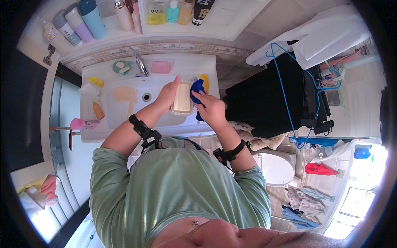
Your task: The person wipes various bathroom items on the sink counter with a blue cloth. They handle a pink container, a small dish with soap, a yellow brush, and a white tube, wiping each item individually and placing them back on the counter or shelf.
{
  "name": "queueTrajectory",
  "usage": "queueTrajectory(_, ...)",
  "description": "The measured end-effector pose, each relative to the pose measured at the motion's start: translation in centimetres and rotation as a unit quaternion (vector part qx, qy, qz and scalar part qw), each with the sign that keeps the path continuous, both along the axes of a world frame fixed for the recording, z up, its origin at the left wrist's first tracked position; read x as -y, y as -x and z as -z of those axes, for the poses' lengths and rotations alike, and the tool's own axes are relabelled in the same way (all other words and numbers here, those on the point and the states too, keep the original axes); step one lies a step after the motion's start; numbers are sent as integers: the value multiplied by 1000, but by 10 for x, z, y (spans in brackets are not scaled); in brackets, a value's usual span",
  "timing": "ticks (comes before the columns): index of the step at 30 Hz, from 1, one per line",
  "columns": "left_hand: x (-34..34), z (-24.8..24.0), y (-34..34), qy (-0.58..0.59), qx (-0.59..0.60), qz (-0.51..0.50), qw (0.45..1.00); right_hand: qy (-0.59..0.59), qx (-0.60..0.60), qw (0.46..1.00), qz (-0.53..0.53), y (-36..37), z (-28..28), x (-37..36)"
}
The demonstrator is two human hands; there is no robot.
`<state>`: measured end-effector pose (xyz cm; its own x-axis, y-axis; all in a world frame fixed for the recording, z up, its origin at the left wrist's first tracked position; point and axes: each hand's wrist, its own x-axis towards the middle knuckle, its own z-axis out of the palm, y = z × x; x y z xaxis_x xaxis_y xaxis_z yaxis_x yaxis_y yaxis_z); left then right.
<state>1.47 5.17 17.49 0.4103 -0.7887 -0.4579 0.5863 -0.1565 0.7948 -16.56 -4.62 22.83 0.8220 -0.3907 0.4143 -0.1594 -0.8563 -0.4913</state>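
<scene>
Over the right part of the white sink (124, 79), my left hand (167, 96) is closed on the left side of a cream rectangular container (182, 98). Its hollow side appears to face up. A dark blue cloth (198, 87) is gripped in my right hand (211, 110), against or just beside the container's right edge. The overlap hides whether they touch. Below and left of the silver faucet (141, 66) is the drain (147, 97), with a beige smear (125, 95) on the basin to its left.
On the sink's back rim are a green soap dish (117, 68) and a pink tray (161, 67). A yellow object (205, 82) lies behind the cloth. Bottles (92, 18) line the shelf above. Black clothing (260, 97) and blue hangers (281, 91) hang at right, near the toilet lid (276, 168).
</scene>
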Motion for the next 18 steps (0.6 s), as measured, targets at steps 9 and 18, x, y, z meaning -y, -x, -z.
queueTrajectory(9,3,-8,-10,11,8,-6,1000,-41,-25,997,-61,16,-10,-4)
queueTrajectory(18,0,-15,-24,56,-22,-12,998,-321,-34,946,5,48,-25,24)
